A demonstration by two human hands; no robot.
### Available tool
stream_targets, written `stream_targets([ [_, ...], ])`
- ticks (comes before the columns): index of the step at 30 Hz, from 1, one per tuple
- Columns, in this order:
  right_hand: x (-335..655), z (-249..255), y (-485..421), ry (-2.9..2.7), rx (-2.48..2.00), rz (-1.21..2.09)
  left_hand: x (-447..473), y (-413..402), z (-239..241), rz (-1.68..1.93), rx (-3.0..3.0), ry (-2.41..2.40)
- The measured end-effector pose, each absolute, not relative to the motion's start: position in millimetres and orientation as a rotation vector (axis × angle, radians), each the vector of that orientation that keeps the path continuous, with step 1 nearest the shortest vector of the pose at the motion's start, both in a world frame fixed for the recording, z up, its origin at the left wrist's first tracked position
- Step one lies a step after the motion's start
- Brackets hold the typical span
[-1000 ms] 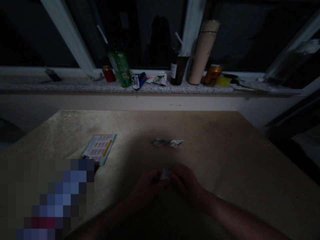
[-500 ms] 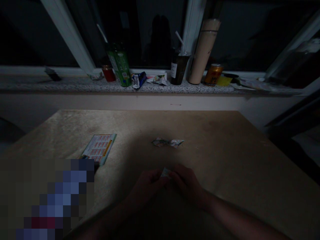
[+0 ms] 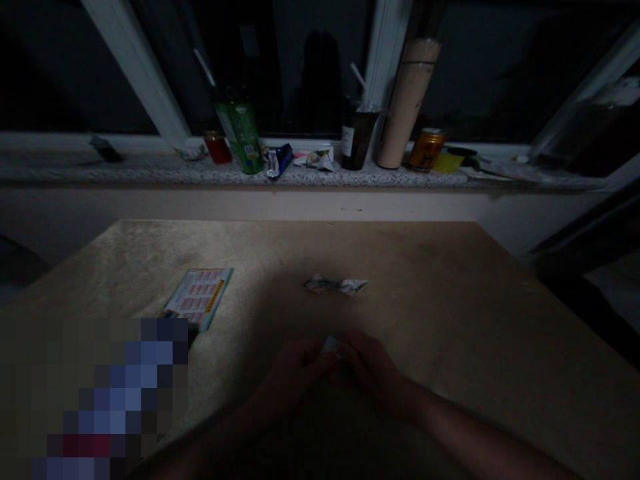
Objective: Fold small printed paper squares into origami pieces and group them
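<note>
In dim light my left hand [image 3: 295, 367] and my right hand [image 3: 373, 368] meet near the front of a brown table [image 3: 450, 293]. Both pinch a small pale piece of folded paper [image 3: 331, 345] between their fingertips. Most of the paper is hidden by my fingers. Farther back on the table lies another small folded paper piece [image 3: 335, 285], shaped like a bow, apart from my hands.
A printed card [image 3: 200, 297] lies on the table at the left. On the stone windowsill [image 3: 125, 170] stand a green bottle [image 3: 240, 137], a red jar [image 3: 218, 147], a dark cup with a straw [image 3: 356, 137], a tall beige cylinder [image 3: 407, 100], an orange can [image 3: 426, 150] and wrappers.
My hands have stayed in place; the fingers shifted slightly around the small paper, which shows a little less than before.
</note>
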State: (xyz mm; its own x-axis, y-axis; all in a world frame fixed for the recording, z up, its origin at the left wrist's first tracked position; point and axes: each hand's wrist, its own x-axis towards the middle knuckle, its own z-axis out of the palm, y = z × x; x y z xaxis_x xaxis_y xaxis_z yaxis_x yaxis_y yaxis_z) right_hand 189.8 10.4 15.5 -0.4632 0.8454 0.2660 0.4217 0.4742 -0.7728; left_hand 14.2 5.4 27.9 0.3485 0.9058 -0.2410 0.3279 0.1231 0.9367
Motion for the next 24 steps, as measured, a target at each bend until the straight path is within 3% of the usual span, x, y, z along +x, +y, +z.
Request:
stream_targets([
  [14, 189.2, 18.2, 11.7, -2.042, -0.985, 1.118, 17.2, 3.5, 24.6, 0.512, 1.57, 1.221],
  [24, 189.4, 10.2, 14.3, -1.849, -1.148, 1.061, 15.9, 2.4, 24.7, 0.581, 1.502, 1.239],
])
